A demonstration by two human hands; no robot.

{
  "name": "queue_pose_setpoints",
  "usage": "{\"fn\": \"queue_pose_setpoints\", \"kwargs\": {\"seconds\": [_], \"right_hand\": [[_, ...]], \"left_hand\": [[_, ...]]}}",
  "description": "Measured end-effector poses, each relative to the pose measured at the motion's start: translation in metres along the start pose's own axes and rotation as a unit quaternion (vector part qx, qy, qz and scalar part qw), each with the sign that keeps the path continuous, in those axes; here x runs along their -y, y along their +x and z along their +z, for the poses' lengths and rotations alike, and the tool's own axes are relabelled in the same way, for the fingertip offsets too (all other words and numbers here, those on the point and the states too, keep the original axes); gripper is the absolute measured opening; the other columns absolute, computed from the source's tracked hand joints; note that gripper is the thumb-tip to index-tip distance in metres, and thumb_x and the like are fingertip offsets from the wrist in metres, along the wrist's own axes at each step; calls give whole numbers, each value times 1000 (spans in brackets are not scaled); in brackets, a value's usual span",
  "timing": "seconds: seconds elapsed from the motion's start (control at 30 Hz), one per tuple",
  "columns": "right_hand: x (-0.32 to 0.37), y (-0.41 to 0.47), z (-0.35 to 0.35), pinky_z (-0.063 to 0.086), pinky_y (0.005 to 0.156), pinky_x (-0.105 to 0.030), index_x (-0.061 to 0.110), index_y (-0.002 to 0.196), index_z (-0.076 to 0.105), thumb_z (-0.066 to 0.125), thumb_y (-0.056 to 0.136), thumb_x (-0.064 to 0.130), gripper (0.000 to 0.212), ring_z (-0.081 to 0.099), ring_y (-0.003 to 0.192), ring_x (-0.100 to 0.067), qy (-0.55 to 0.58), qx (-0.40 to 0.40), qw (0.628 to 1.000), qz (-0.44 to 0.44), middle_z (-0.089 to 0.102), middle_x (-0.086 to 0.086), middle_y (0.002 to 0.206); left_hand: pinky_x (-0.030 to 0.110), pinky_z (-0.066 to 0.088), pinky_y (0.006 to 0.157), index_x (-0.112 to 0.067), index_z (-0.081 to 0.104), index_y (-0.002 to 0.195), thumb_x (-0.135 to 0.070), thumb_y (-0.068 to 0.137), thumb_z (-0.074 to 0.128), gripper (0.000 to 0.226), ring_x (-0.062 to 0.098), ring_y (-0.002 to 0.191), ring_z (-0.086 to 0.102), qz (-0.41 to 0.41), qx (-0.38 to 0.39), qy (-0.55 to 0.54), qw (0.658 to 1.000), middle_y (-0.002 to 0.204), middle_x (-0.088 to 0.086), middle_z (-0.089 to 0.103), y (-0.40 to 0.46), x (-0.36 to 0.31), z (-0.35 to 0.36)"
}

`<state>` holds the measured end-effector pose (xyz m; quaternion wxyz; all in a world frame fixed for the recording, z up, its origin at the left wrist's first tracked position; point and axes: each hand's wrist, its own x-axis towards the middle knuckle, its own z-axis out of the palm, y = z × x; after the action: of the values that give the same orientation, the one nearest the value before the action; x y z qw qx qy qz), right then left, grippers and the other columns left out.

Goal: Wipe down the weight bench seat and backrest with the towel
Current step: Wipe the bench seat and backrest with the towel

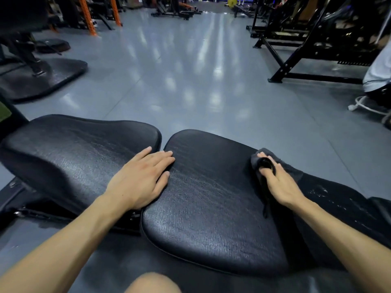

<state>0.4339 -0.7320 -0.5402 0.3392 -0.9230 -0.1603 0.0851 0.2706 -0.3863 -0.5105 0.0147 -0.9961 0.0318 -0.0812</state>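
Grey gym floor [190,70], glossy, with racks and machine frames at both edges; the bench occupies the near field.

Bench lies across the view in two black padded sections with a narrow gap between them. Which is seat and which is backrest: cannot tell for certain; the left pad [69,153] looks longer and contoured, the centre pad [207,208] broad and rounded. Both are shiny and textured, possibly damp.

Left hand [139,178] rests flat, fingers spread and together on nothing, bridging the gap between the pads. Judgement: it braces the body and steadies the bench while the other arm works.

Right hand [281,185] is closed on the dark towel [262,161], bunched under the palm and pressed on the right edge of the centre pad. Judgement: bunching gives a firm wiping face.

A towel tail hangs toward the camera beside the wrist.
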Motion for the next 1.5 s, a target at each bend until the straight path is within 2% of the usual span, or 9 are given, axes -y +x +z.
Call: {"fn": "queue_pose_setpoints", "kwargs": {"seconds": [0.2, 0.43, 0.53, 0.7, 0.93, 1.17, 1.27, 1.37, 1.5], "right_hand": [[73, 68, 44, 14, 125, -44, 15, 149, 41, 37, 104, 37, 51, 23, 152, -29, -63, -57, 996, 26, 33, -8, 163], [119, 9, 75, 3, 124, -19, 31, 157, 35, 39, 94, 36, 64, 11, 152, 6, -35, 88, 964, -248, 22, 20, 165], [74, -5, 46, 2, 112, -1, 43, 151, 38, 44, 101, 23, 54, 8, 137, 30, -13, 61, 980, -186, 21, 42, 151], [20, 0, 11, 22, 123, -43, 41, 155, 33, 32, 89, 54, 68, 23, 154, -19, -32, -60, 996, 59, 25, 15, 166], [50, 46, 27, 11, 125, -40, 29, 157, 35, 39, 105, 38, 53, 15, 156, -16, -38, -59, 996, 49, 23, 7, 168], [188, 82, 92, 22, 113, -32, 38, 140, 56, 44, 100, 41, 42, 30, 149, -18, 9, 115, 974, -195, 46, 4, 157], [191, 78, 98, 36, 84, -36, 50, 75, 68, 44, 85, 46, 27, 60, 94, -12, 75, 136, 962, -226, 68, 13, 88], [172, 37, 89, 42, 104, -44, 23, 110, 77, 46, 81, 46, 49, 64, 111, -13, 126, 203, 936, -257, 76, 3, 112], [144, -12, 70, 20, 122, -24, 17, 132, 68, 47, 85, 16, 51, 42, 143, -3, 86, 294, 872, -382, 61, 11, 143]], "left_hand": [[39, 20, 125, -18, 54, 145, -39, 103, 31, 53, 13, 142, 46, 9, -8, -2, 1000, 155, -2, 50, 1, 1, 2], [38, 18, 127, -20, 53, 145, -42, 102, 30, 54, 10, 143, 44, 3, -10, -10, 1000, 155, -4, 50, 1, 4, 4], [38, 18, 127, -21, 53, 144, -43, 102, 29, 53, 9, 143, 44, -1, -18, -20, 1000, 155, -5, 50, 0, 4, 3], [38, 19, 127, -21, 52, 144, -43, 101, 26, 55, 8, 143, 44, 1, -29, -33, 999, 155, -5, 50, -1, 2, 2], [37, 19, 127, -23, 46, 148, -42, 102, 26, 54, 8, 144, 41, 9, -35, -34, 999, 156, -7, 47, 1, 5, 6], [36, 28, 123, -10, 43, 146, -19, 95, 46, 52, 23, 132, 48, -24, -134, -82, 987, 146, 5, 54, 1, 2, 0], [41, 39, 115, -6, 45, 137, 3, 86, 49, 52, 27, 130, 51, -40, -187, -143, 971, 143, 9, 50, 3, 3, -2], [36, 42, 110, -5, 49, 125, 11, 86, 46, 42, 26, 124, 53, -53, -233, -180, 954, 135, 9, 50, 3, 5, -1], [21, 36, 108, -2, 51, 127, 10, 90, 44, 40, 23, 117, 54, -77, -251, -172, 950, 127, 12, 55, 4, 6, 2]]}}
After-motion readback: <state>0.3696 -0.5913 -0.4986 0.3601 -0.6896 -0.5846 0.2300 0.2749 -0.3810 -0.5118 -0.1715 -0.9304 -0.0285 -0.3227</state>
